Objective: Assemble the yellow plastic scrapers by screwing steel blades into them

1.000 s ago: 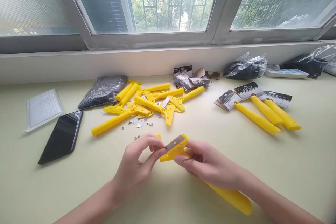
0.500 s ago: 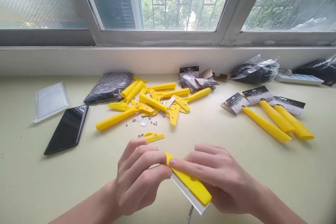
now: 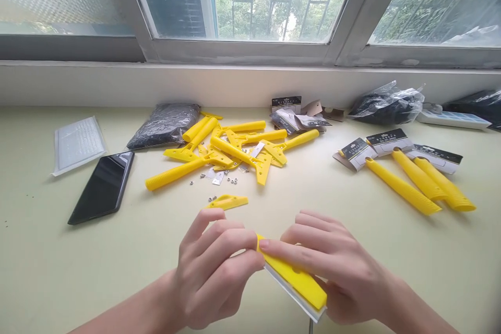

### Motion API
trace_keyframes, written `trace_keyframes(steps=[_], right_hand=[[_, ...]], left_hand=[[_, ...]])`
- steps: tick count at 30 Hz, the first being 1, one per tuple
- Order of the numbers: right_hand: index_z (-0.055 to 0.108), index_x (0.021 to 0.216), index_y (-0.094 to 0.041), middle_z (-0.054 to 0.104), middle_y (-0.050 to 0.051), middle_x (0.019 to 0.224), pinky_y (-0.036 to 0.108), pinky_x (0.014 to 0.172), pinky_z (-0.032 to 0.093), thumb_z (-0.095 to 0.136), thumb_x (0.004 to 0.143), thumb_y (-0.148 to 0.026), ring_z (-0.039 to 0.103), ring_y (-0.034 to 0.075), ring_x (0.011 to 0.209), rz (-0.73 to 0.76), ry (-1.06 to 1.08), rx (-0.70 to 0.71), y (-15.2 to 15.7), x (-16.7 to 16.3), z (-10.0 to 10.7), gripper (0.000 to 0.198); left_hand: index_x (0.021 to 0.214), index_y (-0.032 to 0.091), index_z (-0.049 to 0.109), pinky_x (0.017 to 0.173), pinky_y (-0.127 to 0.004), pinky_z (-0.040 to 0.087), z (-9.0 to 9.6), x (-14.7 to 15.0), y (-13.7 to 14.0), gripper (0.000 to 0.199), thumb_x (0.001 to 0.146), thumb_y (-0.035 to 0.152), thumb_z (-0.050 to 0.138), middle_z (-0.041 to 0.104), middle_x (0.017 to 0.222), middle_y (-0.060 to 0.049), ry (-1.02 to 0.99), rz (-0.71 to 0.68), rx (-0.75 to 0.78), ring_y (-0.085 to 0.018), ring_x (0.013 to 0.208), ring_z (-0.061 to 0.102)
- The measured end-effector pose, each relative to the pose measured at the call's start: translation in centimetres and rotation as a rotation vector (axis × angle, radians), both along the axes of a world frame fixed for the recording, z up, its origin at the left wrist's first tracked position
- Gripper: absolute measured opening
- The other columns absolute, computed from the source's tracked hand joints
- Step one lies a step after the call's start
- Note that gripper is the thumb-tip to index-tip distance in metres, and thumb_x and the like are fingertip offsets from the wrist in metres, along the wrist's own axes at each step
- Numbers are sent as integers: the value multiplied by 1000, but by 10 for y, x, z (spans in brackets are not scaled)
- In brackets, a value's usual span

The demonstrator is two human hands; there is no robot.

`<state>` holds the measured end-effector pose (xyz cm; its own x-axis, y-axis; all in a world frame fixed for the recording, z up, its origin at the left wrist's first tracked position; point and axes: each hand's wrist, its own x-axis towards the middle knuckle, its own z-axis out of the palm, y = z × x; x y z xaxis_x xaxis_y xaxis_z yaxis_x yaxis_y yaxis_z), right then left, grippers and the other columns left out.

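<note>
Low in front of me, both hands are on a yellow scraper head (image 3: 297, 274) with a silvery blade edge (image 3: 291, 291) along its lower side. My left hand (image 3: 221, 266) is closed, thumb and forefinger pinching the upper left end. My right hand (image 3: 336, 266) is closed around the far side, its forefinger stretched along the top face to that same end. A thin metal rod (image 3: 311, 325) shows beneath the lower right corner; what it belongs to is hidden. Just beyond my left hand lies a loose yellow scraper piece (image 3: 230, 202) with small nuts beside it.
Yellow scraper parts (image 3: 235, 151) lie heaped mid-table, among small nuts (image 3: 231, 180). Carded yellow handles (image 3: 403, 186) are at the right. A black phone (image 3: 102, 186) and a clear plastic packet (image 3: 79, 144) lie left. Cardboard cards (image 3: 295, 121) and a black bag (image 3: 166, 125) sit near the window wall.
The scraper head and both hands have shifted a little to the right in view, and the blade shows slightly narrower. The background has shifted slightly too. Both hands keep their hold.
</note>
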<state>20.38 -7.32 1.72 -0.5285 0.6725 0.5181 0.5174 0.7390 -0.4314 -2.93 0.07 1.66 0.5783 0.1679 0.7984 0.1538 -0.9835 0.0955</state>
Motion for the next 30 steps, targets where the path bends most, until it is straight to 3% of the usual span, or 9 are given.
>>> trace_keyframes(steps=[11, 19, 23, 26, 30], right_hand=[[51, 144, -17, 65, 5, 80, 32, 59, 32, 30, 110, -30, 45, 19, 61, -36, 2, 73, -1, -1, -3, 42], [50, 140, -13, 66, 6, 78, 33, 57, 33, 36, 108, -28, 44, 19, 60, -44, -26, 112, 0, -1, -5, 38], [55, 128, -13, 65, 5, 76, 32, 57, 33, 46, 102, -23, 41, 18, 61, -54, -37, 92, -2, -1, -4, 29], [61, 113, -16, 60, 1, 72, 30, 58, 32, 53, 98, -17, 38, 16, 61, -54, -26, -46, -4, -1, -1, 17], [62, 87, -18, 52, -4, 67, 25, 60, 34, 52, 96, -13, 40, 11, 61, -66, 59, -473, -7, 1, 3, 14]], left_hand=[[97, 19, 58, 74, -35, 47, -4, 3, -2, 24, 80, 2, 59, 73, 82, -5, -16, -24, -39, -17, 69, 66], [98, 20, 58, 74, -35, 48, -5, 5, -5, 27, 78, 3, 60, 72, 83, -4, -10, -27, -90, -16, 67, 63], [100, 20, 57, 73, -35, 49, -8, 6, -3, 27, 79, 2, 61, 69, 85, -4, -4, -70, -155, -16, 68, 61], [107, 17, 58, 68, -32, 51, -14, 8, -2, 32, 81, -1, 60, 68, 87, -8, -9, -208, -303, -18, 74, 63], [111, 13, 61, 63, -27, 54, -19, 10, -6, 25, 90, 3, 54, 71, 84, -10, 135, -395, -728, -17, 70, 65]])
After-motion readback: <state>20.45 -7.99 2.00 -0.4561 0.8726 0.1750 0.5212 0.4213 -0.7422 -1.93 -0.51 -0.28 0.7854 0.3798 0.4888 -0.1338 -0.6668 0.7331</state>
